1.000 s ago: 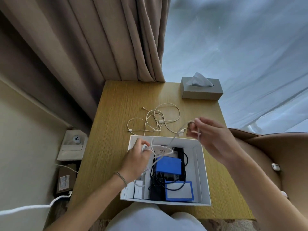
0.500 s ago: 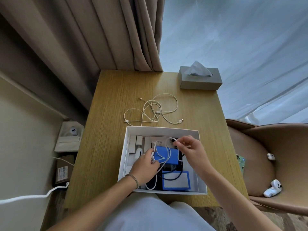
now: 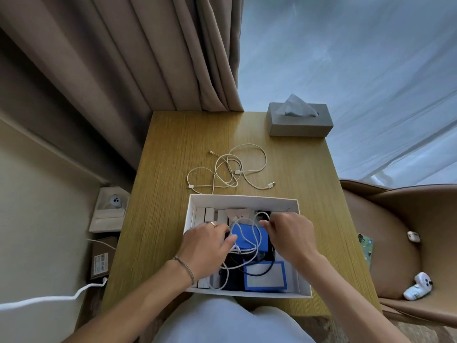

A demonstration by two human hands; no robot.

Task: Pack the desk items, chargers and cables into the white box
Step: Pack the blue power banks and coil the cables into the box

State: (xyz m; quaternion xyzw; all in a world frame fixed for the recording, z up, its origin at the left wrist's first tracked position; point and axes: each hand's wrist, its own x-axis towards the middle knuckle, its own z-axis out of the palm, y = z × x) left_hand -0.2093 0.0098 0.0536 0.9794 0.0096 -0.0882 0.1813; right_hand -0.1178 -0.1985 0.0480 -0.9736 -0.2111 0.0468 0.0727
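In the head view, the white box (image 3: 243, 203) is seen on the near half of the wooden table (image 3: 173, 194), just in front of the person's lap. Both hands are placed inside it. The left hand (image 3: 205, 246) is laid over the left part of the box, and its fingers are curled down onto a white cable (image 3: 254, 229) where this cable crosses a blue pack (image 3: 249, 240); the cable seems to be pinched under the fingertips, but the contact itself is hidden by the hand. The right hand (image 3: 290, 233) is held over the right part of the box, and the far loop of the same cable is gripped between its bent fingers. The loops of the cable are spread on the blue pack, between the two hands.

One white cable is counted in the box, and one black cable (image 3: 270, 266), which is coiled over a blue-framed card (image 3: 264, 277). Some white blocks (image 3: 210, 214) stand along the far left wall; three can be told, and more may be hidden. One beige pouch (image 3: 238, 215) lies beside them.

Outside the box, a tangle of cream cables (image 3: 231, 169) lies on the table just beyond the far wall; four plug ends are seen, so two cables are probably there. One grey tissue box (image 3: 300, 120) stands at the far right corner.
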